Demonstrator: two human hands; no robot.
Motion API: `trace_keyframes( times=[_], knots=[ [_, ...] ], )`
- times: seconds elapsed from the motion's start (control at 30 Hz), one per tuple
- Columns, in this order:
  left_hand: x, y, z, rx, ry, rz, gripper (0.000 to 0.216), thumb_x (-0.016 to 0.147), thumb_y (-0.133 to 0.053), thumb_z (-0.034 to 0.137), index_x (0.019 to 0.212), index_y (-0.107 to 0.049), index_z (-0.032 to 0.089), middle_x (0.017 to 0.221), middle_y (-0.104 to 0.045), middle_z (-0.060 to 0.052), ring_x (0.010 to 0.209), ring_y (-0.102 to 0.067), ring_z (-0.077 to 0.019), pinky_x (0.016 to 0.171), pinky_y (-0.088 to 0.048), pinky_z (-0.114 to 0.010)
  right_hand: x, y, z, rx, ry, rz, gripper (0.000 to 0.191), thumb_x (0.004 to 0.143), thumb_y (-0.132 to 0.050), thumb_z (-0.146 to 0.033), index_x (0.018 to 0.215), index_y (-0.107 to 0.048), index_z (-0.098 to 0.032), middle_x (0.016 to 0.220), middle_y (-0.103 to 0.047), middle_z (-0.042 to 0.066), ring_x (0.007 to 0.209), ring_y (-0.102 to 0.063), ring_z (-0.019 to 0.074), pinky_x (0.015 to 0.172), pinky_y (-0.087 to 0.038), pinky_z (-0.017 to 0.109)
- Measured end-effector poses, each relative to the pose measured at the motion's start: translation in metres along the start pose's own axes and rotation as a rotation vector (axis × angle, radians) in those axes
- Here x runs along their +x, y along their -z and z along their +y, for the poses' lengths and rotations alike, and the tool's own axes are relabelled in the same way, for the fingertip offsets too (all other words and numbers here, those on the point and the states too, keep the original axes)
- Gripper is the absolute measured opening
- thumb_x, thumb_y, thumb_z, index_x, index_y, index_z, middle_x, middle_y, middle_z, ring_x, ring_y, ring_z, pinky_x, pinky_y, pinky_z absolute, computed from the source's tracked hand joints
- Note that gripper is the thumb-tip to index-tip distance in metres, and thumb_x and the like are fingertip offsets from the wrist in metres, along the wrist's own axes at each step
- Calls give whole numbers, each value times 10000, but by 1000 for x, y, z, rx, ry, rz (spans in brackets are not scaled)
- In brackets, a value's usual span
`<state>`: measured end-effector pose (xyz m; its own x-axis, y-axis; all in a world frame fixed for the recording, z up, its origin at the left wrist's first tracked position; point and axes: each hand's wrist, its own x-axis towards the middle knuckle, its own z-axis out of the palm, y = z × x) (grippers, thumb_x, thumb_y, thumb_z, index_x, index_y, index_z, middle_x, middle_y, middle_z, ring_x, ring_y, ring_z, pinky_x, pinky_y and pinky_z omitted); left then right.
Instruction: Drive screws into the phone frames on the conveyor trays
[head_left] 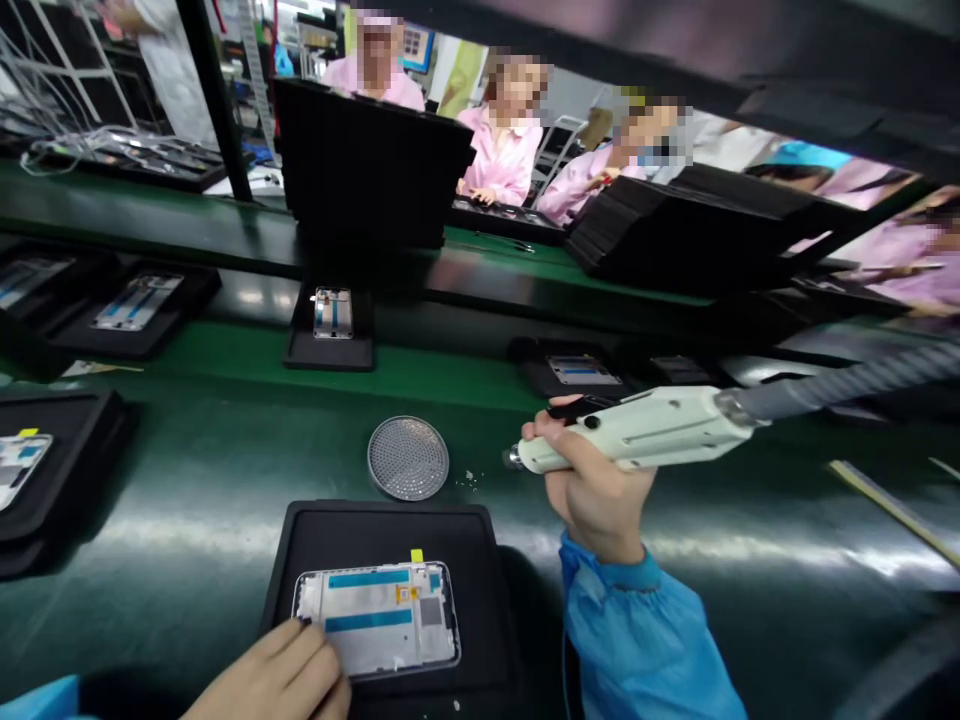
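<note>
My right hand [600,495] is wrapped around a pale green electric screwdriver [660,430], holding it nearly level above the bench with its tip pointing left. At the lower left, my left hand [281,675] has bent fingers pressed together at the left end of a phone frame [367,645]; its thumb is hidden. The silver frame has blue strips and a yellow tab, and lies flat on a black foam tray [390,530]. Behind the tray, between the hands, sits a round perforated screw dish [409,458]. Several tiny bits [470,480] are scattered to its right.
A black tray [67,440] with another phone frame [22,465] stands at left. More trays [330,350] with frames line the belt behind. Stacked black trays [675,240] and an upright black panel [367,165] stand farther back. Co-workers in pink [502,150] sit beyond.
</note>
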<state>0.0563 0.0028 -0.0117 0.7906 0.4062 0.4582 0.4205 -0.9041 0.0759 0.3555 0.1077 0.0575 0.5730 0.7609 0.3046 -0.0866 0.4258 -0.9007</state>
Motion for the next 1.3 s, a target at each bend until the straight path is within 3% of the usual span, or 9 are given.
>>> trace_keyframes(
  times=[0.1, 0.23, 0.37, 0.5, 0.7, 0.97, 1.1, 1.3],
  knots=[
    [25, 1, -17, 11, -53, -100, 229, 983, -475, 284, 957, -672, 168, 941, -704, -56, 899, -633, -238, 909, -471, -397, -13, -22, 18, -41, -79, -111, 254, 616, -760, -195, 834, -629, -184, 710, -598, -22, 663, -590, 137, 667, -515, 336],
    [35, -5, -34, -57, -57, -163, 428, 947, -516, 480, 1134, -662, 124, 1143, -697, -109, 1073, -612, -287, 1017, -420, -441, -26, -41, 41, -118, -156, -215, 258, 669, -746, -234, 888, -615, -194, 745, -594, -14, 714, -601, 151, 703, -527, 355],
    [31, -14, -39, -121, -45, -178, 552, 958, -465, 556, 1215, -632, 98, 1210, -682, -111, 1112, -602, -288, 1037, -387, -438, -34, -42, 56, -188, -151, -284, 220, 719, -707, -227, 916, -613, -202, 754, -589, -7, 718, -592, 155, 706, -539, 366],
    [32, -14, -40, -153, -58, -193, 582, 978, -417, 574, 1206, -638, 86, 1209, -683, -113, 1093, -605, -284, 1020, -379, -433, -38, -40, 60, -211, -162, -296, 190, 742, -694, -217, 917, -622, -211, 741, -581, -8, 703, -588, 151, 686, -536, 355],
    [34, -13, -41, -174, -64, -212, 568, 943, -487, 583, 1172, -653, 91, 1189, -683, -115, 1092, -591, -302, 1011, -375, -450, -38, -47, 56, -157, -187, -251, 186, 704, -732, -218, 866, -643, -203, 685, -581, -19, 655, -589, 141, 656, -517, 340],
    [35, -14, -40, -188, -48, -158, 498, 974, -445, 484, 1228, -617, 92, 1212, -674, -129, 1088, -606, -291, 997, -395, -450, -41, -52, 58, -120, -200, -266, 171, 689, -728, -201, 838, -645, -197, 692, -610, -10, 665, -595, 145, 641, -501, 327],
    [32, -14, -37, -198, -32, -161, 512, 958, -452, 496, 1235, -610, 96, 1223, -669, -136, 1088, -615, -294, 1002, -405, -446, -34, -55, 46, -42, -213, -198, 215, 610, -724, -178, 815, -662, -193, 623, -551, -29, 637, -552, 128, 629, -490, 313],
    [29, -20, -33, -201, 23, -141, 531, 912, -498, 520, 1199, -627, 92, 1201, -679, -156, 1098, -633, -322, 1021, -416, -453, -19, -44, -9, 38, -156, -35, 228, 526, -605, -182, 752, -627, -189, 568, -417, -43, 576, -465, 116, 541, -419, 262]
  ],
)
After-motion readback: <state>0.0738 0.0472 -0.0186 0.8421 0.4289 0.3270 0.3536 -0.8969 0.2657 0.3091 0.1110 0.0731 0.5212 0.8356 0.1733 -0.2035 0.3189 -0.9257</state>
